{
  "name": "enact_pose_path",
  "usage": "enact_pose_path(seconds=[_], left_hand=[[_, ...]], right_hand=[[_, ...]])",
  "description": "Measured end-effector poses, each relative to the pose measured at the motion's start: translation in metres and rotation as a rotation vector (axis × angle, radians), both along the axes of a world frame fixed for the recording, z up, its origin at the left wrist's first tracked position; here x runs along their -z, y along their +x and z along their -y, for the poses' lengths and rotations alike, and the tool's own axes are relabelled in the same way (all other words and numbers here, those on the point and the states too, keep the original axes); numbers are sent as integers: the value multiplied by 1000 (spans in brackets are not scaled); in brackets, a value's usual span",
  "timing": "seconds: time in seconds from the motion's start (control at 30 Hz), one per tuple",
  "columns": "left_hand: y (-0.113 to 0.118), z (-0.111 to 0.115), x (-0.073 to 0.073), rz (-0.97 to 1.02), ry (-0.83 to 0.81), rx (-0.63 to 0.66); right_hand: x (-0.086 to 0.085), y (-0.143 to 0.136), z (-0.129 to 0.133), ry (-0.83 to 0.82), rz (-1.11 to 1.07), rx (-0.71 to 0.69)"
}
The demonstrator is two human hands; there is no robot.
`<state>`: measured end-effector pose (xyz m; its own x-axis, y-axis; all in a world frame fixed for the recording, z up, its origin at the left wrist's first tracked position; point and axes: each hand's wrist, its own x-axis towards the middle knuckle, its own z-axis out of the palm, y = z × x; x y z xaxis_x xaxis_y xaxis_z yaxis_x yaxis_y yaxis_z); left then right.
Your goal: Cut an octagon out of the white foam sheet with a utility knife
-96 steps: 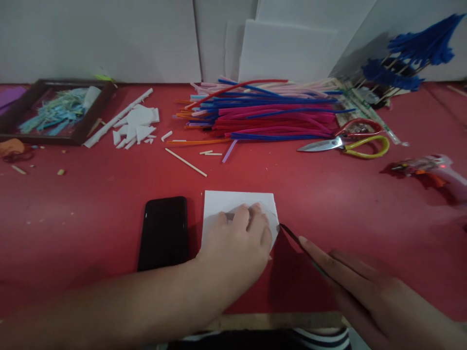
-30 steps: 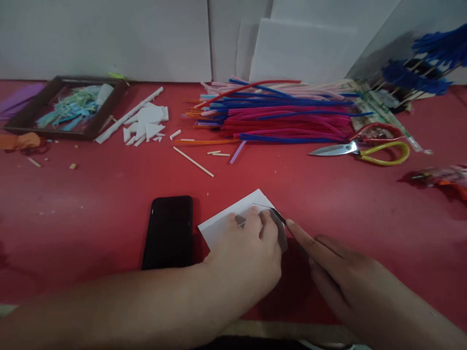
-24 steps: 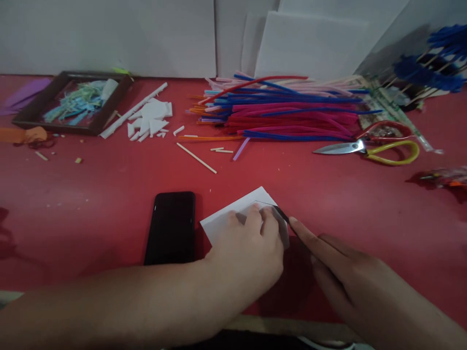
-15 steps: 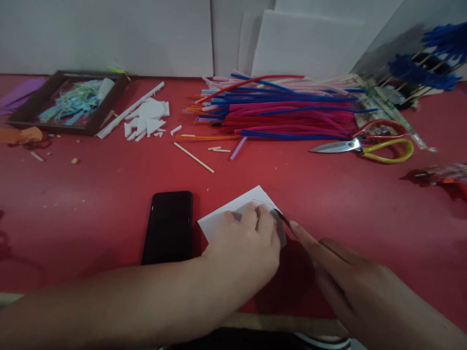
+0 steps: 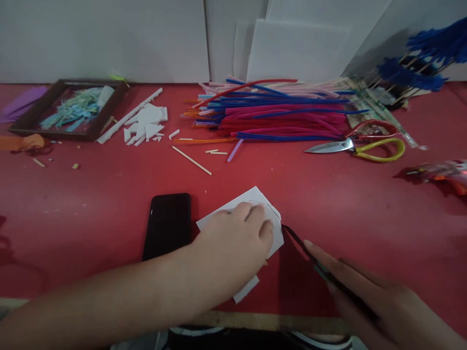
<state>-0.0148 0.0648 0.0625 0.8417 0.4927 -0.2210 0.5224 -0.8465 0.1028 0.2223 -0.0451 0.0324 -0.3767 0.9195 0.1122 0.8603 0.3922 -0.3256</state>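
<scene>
White foam board (image 5: 251,195) is flat on the red tabletop (image 5: 233,170), pinned by the left hand (image 5: 233,233): fingers bent, pressing from above, not wrapped round it. Right hand (image 5: 379,294) has fingers closed on a craft knife (image 5: 320,270), tip right at the board's right edge; can't tell from here if it's touching. 1 thin strip (image 5: 275,210) on the upper right edge looks cut but not clear. 1 offcut (image 5: 246,289) lies near the tabletop's front edge. My read: trimming step, partway through. Next move calls for setting the tip on the edge and a controlled stroke, left fingers out of the blade's path.
</scene>
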Motion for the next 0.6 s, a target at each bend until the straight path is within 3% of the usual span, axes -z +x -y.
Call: enact_pose_path(seconds=[0.1, 0.23, 0.37, 0.6], left_hand=[[-9, -19, -14, 54, -57, -52], [-6, -33, -23, -120, -59, -244], [3, -35, -21, -194, -76, -293], [-3, -52, -9, 3, -240, -446]], right_hand=[[1, 9, -4, 86, -11, 83], [10, 27, -22, 202, 120, 193], [21, 41, -50, 206, 203, 165], [19, 36, -86, 171, 216, 180]])
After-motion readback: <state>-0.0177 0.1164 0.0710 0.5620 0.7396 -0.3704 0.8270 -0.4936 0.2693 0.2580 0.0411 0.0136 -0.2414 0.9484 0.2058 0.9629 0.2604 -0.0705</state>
